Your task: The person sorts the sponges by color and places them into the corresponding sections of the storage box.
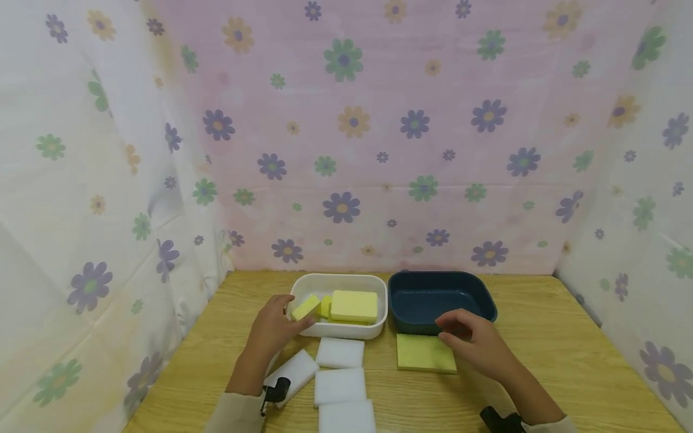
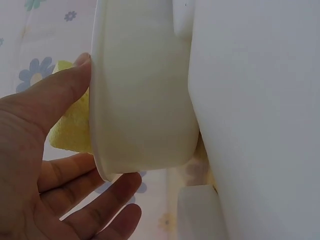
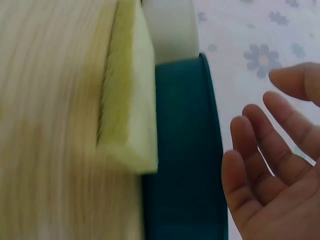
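Note:
My left hand (image 1: 273,328) reaches over the left end of a white container (image 1: 383,310). Its thumb and index finger pinch a tilted yellow sponge (image 1: 306,307), which sticks up past the rim in the left wrist view; the other fingers spread outside the wall. More yellow sponges (image 1: 354,305) lie inside that container. Held above the front right rim of a dark blue container (image 1: 441,300), my right hand (image 1: 476,343) has loosely bent fingers with nothing between them. A flat yellow sponge (image 1: 426,353) lies on the table just left of it, in front of the blue container.
Several white sponge blocks (image 1: 340,386) lie in front of the white container, one of them (image 1: 292,374) slanted under my left wrist. The two containers stand side by side on the wooden table (image 1: 547,337). Flower-patterned cloth (image 1: 379,180) hangs behind and at both sides.

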Demonstrator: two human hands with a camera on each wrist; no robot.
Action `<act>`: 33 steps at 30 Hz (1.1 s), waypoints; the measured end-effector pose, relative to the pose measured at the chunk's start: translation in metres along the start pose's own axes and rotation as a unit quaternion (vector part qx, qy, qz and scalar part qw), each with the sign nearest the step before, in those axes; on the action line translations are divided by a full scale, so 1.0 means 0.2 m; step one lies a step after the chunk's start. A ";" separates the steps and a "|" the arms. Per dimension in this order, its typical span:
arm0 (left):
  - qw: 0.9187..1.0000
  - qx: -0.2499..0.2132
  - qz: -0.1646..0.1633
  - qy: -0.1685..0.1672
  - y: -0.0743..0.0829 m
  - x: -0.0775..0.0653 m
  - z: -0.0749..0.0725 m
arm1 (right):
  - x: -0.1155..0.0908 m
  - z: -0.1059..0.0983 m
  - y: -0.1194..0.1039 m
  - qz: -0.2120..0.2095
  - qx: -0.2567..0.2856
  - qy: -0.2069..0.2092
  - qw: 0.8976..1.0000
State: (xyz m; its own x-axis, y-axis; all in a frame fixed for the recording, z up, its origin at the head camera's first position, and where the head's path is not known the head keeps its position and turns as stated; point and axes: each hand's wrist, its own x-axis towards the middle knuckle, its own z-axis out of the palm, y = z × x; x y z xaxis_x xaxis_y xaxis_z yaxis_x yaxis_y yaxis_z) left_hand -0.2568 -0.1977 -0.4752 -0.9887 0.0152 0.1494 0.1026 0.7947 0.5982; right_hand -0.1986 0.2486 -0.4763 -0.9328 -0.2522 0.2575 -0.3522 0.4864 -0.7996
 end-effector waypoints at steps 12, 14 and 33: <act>1.000 0.002 0.003 0.004 0.01 0.00 0.00 | -0.09 -0.18 0.11 0.011 0.036 -0.039 0.999; 1.000 -0.002 0.004 0.005 0.01 0.00 0.01 | -0.09 -0.20 0.12 0.011 0.065 -0.066 0.996; 1.000 0.000 -0.003 0.003 0.01 0.00 0.00 | -0.08 -0.17 0.29 0.076 0.084 -0.199 0.973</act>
State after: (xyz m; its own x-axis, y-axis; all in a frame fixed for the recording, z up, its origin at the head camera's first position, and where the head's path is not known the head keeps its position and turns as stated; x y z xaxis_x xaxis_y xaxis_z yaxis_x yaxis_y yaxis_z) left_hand -0.2564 -0.1954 -0.4742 -0.9885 0.0061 0.1508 0.0964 0.7948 0.5992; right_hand -0.2065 0.3094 -0.5083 -0.8579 -0.5083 -0.0749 -0.1633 0.4080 -0.8983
